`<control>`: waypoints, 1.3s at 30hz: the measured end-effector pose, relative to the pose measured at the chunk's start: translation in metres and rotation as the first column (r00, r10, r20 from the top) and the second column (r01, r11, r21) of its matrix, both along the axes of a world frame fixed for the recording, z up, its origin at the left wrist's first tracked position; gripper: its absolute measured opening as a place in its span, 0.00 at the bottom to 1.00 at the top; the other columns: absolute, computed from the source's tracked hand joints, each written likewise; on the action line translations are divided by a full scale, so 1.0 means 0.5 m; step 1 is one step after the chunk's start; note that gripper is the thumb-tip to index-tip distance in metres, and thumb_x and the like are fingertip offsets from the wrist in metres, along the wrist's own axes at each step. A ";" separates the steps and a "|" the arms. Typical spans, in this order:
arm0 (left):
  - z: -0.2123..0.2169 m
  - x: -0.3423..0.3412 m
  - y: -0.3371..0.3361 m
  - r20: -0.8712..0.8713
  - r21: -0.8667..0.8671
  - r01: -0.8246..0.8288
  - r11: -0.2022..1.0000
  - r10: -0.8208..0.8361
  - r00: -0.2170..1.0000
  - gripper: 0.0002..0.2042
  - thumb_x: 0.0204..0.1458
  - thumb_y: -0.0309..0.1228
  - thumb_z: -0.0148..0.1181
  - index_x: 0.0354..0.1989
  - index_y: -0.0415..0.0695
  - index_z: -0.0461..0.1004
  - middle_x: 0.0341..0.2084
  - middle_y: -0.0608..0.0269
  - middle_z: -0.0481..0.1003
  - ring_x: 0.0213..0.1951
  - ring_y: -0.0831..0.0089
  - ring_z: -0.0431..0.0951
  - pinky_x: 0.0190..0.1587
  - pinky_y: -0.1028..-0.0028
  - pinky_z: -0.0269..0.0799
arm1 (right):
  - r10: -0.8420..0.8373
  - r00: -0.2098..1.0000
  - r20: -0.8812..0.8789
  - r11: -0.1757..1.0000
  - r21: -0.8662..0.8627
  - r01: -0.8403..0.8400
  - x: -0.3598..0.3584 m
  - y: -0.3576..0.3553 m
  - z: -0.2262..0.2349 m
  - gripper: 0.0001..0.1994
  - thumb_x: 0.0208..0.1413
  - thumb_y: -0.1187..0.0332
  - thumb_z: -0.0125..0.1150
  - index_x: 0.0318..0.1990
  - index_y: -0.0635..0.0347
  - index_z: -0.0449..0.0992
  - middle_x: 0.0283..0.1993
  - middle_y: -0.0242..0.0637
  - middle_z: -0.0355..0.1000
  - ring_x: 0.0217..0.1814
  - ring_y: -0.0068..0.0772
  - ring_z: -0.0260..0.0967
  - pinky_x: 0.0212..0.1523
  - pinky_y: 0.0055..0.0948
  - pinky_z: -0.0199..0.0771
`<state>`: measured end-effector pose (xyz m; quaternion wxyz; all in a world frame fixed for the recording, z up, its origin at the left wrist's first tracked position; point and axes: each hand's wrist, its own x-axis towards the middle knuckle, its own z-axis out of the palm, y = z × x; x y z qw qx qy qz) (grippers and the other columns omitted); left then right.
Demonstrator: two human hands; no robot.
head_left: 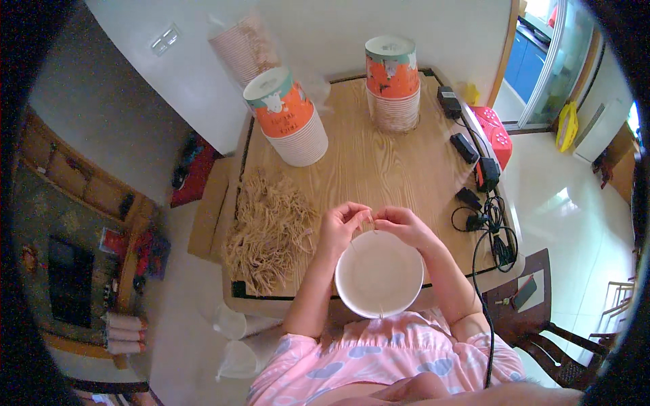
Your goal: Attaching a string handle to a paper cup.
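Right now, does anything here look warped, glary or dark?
In the head view, the wooden tabletop has bowed edges, the corners go black, the pale floor shows glare at right, the left side looks dim and grainy, yet the white paper tub is clear.

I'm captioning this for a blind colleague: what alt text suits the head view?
A person's left hand and right hand work close together at the far rim of a white bucket, seemingly pinching thin cord. On the wood-grain table beyond are tangled tan strands at left, two upside-down bucket stacks at back, and black adapters at right.
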<state>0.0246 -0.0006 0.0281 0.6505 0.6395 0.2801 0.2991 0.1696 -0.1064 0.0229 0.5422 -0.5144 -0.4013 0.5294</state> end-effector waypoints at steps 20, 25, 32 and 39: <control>-0.013 -0.004 0.008 0.021 -0.084 0.071 0.994 -0.070 0.997 0.04 0.48 0.27 0.61 0.31 0.42 0.75 0.20 0.73 0.72 0.19 0.86 0.66 0.22 0.84 0.61 | -0.095 0.991 0.098 0.986 0.144 0.080 -0.007 0.007 -0.010 0.03 0.51 0.74 0.59 0.32 0.62 0.71 0.30 0.26 0.68 0.32 0.14 0.63 0.33 0.17 0.65; 0.003 -0.012 0.004 0.029 -0.207 0.060 0.976 -0.056 0.998 0.06 0.48 0.28 0.61 0.32 0.42 0.75 0.23 0.71 0.74 0.20 0.87 0.67 0.23 0.85 0.62 | -0.193 0.924 0.330 0.953 0.287 0.097 -0.013 0.009 0.018 0.03 0.49 0.76 0.59 0.31 0.63 0.73 0.30 0.28 0.69 0.31 0.18 0.64 0.34 0.20 0.66; 0.012 -0.007 0.000 -0.043 -0.158 0.023 0.987 -0.030 0.999 0.05 0.48 0.29 0.61 0.30 0.42 0.74 0.22 0.72 0.73 0.20 0.86 0.67 0.22 0.85 0.62 | -0.251 0.836 0.488 0.951 0.285 0.119 -0.018 0.003 0.034 0.07 0.47 0.72 0.62 0.34 0.60 0.74 0.30 0.36 0.70 0.32 0.31 0.68 0.34 0.28 0.69; 0.000 -0.008 0.009 -0.009 -0.111 0.005 0.994 -0.006 1.000 0.04 0.48 0.27 0.60 0.30 0.42 0.74 0.20 0.70 0.73 0.18 0.86 0.66 0.20 0.84 0.62 | -0.340 0.450 0.826 0.911 0.408 -0.060 -0.052 -0.043 0.068 0.10 0.46 0.69 0.62 0.37 0.58 0.74 0.40 0.37 0.67 0.43 0.39 0.64 0.45 0.37 0.65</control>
